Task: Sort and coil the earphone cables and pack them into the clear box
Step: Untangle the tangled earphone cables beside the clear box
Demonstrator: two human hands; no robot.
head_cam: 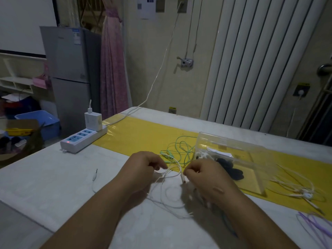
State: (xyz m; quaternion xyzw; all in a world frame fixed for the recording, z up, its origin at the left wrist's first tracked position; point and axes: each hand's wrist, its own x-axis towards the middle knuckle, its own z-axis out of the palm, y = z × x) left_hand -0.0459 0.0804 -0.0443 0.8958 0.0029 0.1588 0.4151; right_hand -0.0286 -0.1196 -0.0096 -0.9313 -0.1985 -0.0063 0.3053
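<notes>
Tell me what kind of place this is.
Likely a lived-in room in a home, not a workshop: a grey fridge stands beside a pink curtain, plus a tall white radiator.

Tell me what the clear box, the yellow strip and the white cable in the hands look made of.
Clear box: rigid transparent plastic, probably acrylic; it is glossy and its contents show through the walls.
Yellow strip: a smooth sheet, perhaps vinyl or film-covered; it reflects light.
White cable: a thin, flexible plastic or rubber sheath; it lies in limp loops.
</notes>
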